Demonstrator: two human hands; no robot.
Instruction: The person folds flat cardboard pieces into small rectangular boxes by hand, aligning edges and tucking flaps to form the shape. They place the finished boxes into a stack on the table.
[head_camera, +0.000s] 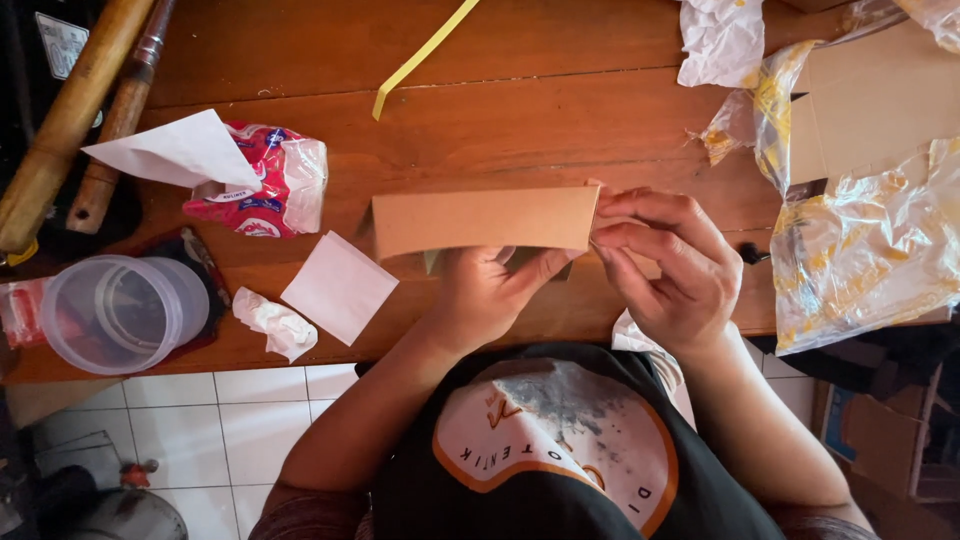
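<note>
A: What is lying at the centre of the view?

B: A flat brown cardboard box blank (486, 220), partly folded, is standing on its long edge over the reddish wooden table (520, 90), just in front of the person's chest.

A: How are the hands engaging it?

B: The left hand (490, 290) is reaching up from below, fingers curled against the underside of the panel and propping it. The right hand (665, 265) is pinching the right end flap between thumb and fingertips, its fingers drawn close together.

A: How is the material likely behaving?

B: It is probably handling as light, thin and fairly stiff along the panels, yet creasing easily at the fold lines. Holding it near the edges and corners, as both hands are doing, appears the safest grip; pressing mid-panel could be denting it.

A: What is surrounding the work?

B: To the left are lying a white paper square (338, 286), a crumpled white tissue (274, 323), a red-and-white plastic packet (268, 180) and a clear plastic tub (120, 312). A yellow strip (420, 58) is crossing the far table; crinkled clear plastic bags with yellow printing (860, 260) are covering the right side.
</note>
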